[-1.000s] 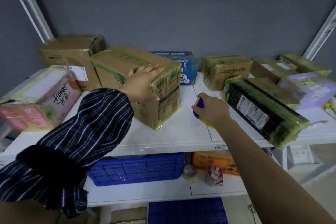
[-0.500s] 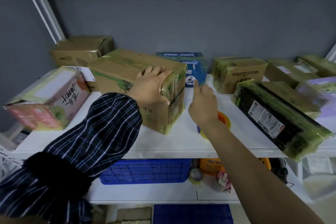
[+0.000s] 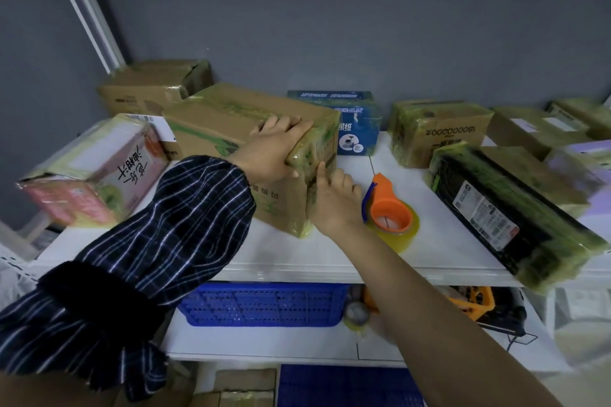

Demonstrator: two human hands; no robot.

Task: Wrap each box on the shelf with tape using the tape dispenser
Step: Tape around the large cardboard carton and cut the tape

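- Left hand (image 3: 274, 152) clamped over the top right edge of the cardboard box (image 3: 231, 122), fingers on the lid, thumb down the near face. Enough to steady it, but likely to slide on the glossy tape if the box gets shoved hard.
- Right hand (image 3: 334, 201) grasping nothing, index finger pressed against the taped end face, other fingers loosely curled. Probably smoothing tape or hunting for its end. Cannot tell whether that end is stuck down. Risk of a loose flap or a crease if rubbed unevenly.
- Box standing skewed near the middle of the shelf (image 3: 330, 261), one bottom corner pointing at the front edge. Could skid toward that edge under sideways pressure from the right.
- Tape dispenser (image 3: 390, 211) released, lying on the shelf just right of the right hand, near the front edge, between the box and the black parcel (image 3: 515, 215). Easily knocked by the wrist or forearm, and round enough to roll off the front.
- Black parcel apparently jutting past the front edge toward the right corner. Could tip off if bumped during a reach for the dispenser.
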